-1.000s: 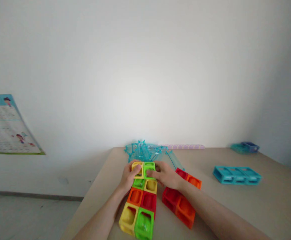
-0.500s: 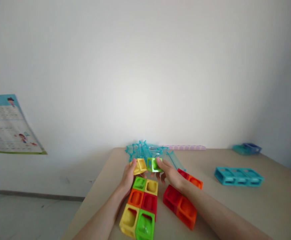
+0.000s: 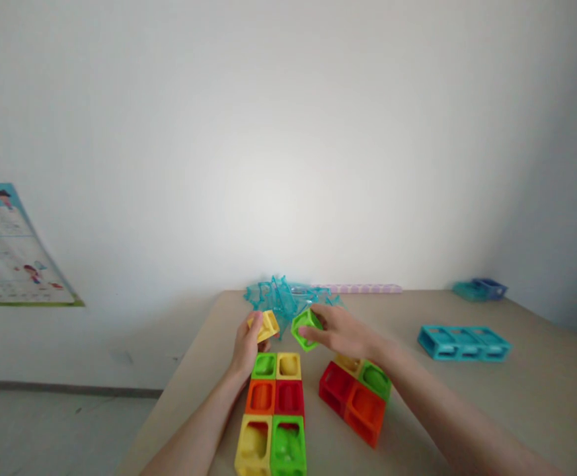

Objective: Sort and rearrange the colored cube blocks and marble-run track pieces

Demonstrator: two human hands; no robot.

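The held green block (image 3: 304,320) lies between the right fingers (image 3: 326,315).

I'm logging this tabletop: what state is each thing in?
Left hand: closed on yellow block
Yellow block: held, tilted
Right hand: closed on green block
Green block: held, tilted, apart from yellow block
Six-block group: on table, two columns
Four-block group: on table, angled
Teal frame: on table, unheld
Clear teal pieces: heaped
Poster: on wall
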